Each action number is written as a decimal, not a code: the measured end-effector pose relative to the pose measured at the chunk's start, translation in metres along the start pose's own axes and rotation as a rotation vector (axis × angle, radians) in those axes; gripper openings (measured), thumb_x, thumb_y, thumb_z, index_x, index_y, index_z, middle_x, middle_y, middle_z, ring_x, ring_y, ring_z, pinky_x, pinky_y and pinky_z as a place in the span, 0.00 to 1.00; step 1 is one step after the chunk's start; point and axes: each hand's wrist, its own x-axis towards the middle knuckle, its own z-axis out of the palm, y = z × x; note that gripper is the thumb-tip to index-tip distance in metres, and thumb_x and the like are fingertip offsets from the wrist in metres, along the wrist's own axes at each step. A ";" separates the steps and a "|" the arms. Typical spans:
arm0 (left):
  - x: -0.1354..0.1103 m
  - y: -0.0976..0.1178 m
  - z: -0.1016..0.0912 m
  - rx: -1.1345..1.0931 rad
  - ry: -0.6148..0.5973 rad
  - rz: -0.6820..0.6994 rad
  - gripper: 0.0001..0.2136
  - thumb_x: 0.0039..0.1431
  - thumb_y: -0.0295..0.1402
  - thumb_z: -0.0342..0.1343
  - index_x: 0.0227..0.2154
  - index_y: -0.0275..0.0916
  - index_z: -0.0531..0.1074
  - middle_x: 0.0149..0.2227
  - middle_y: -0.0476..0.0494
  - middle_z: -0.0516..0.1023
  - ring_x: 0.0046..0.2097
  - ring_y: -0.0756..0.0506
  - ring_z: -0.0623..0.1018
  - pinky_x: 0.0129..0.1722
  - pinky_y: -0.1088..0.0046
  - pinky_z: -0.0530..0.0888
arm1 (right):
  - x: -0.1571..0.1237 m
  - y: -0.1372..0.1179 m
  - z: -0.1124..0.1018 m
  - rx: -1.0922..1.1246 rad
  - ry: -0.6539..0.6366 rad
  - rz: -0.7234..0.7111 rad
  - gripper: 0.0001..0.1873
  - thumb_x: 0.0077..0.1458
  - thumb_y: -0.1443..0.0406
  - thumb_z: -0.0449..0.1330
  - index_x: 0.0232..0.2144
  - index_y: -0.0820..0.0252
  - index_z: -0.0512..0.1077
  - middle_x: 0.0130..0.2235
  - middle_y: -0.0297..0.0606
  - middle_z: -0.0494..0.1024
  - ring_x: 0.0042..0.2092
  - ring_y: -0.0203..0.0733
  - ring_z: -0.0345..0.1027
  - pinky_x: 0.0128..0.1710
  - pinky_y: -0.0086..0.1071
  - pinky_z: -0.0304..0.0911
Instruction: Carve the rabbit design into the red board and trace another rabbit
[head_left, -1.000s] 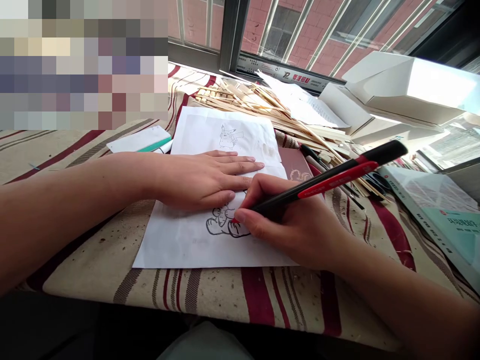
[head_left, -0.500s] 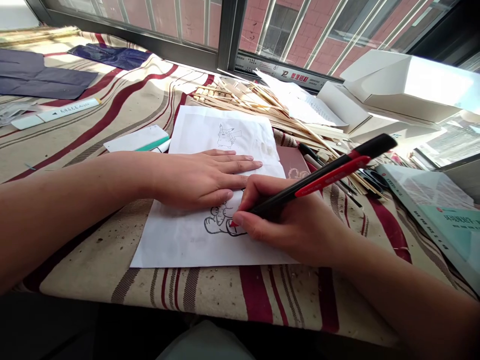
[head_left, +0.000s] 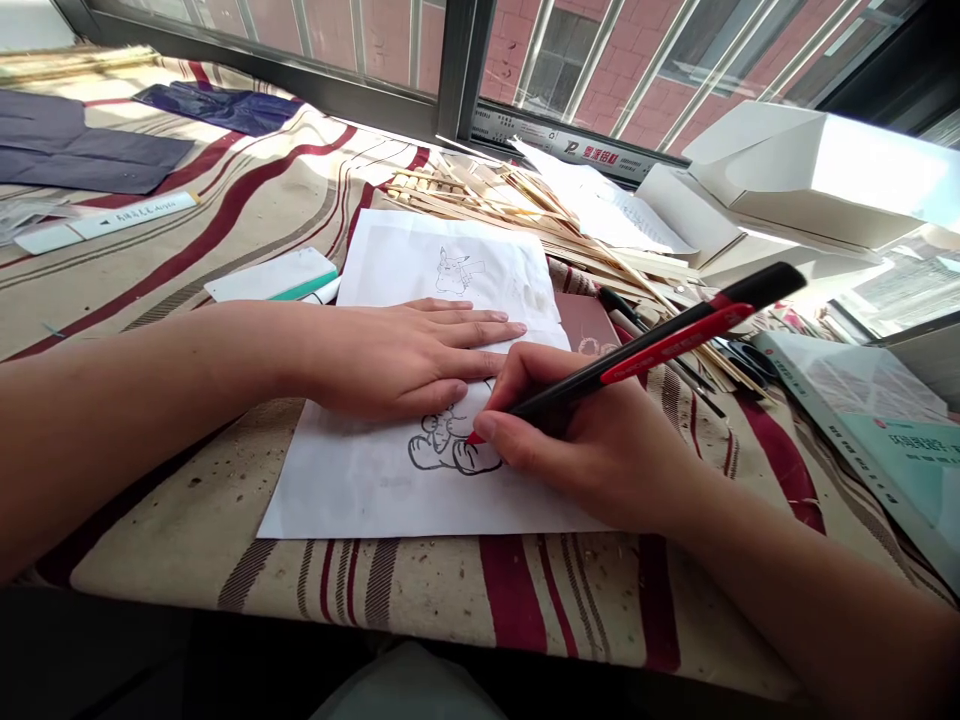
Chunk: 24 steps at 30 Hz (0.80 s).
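My left hand (head_left: 420,355) lies flat on a white sheet of paper (head_left: 337,490), fingers stretched to the right, covering part of a drawing. My right hand (head_left: 577,440) grips a black and red marker pen (head_left: 645,350). Its red tip touches the paper or hovers just over it, beside the thick black outline drawing (head_left: 454,455) whose lower part shows feet. A smaller thin-lined cartoon figure (head_left: 454,272) with pointed ears and a jagged tail is higher on the paper.
Left of the paper are a white and green box (head_left: 277,278) and a white marker (head_left: 105,222). Thin wooden sticks (head_left: 510,205) pile up behind. Black-handled scissors (head_left: 750,358) and a teal book (head_left: 885,430) lie to the right, all on a striped cloth (head_left: 337,590).
My right hand and the pen have shifted slightly to the right, and the pen tip is a little higher on the drawing. More of the foot outline shows. My left hand stays put.
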 end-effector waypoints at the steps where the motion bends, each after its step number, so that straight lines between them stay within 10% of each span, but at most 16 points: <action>1: 0.000 0.000 0.000 -0.003 -0.002 -0.005 0.33 0.77 0.42 0.39 0.81 0.45 0.56 0.85 0.51 0.41 0.85 0.41 0.46 0.82 0.60 0.42 | 0.000 0.000 0.000 -0.013 0.002 0.002 0.13 0.60 0.69 0.65 0.27 0.55 0.67 0.25 0.27 0.73 0.26 0.30 0.61 0.24 0.28 0.57; 24: -0.001 0.000 -0.001 -0.040 0.017 -0.012 0.33 0.76 0.43 0.41 0.81 0.46 0.57 0.85 0.48 0.44 0.84 0.37 0.48 0.83 0.57 0.43 | -0.002 0.001 -0.007 -0.036 -0.008 -0.021 0.12 0.60 0.69 0.67 0.27 0.56 0.68 0.24 0.27 0.73 0.25 0.30 0.60 0.23 0.27 0.56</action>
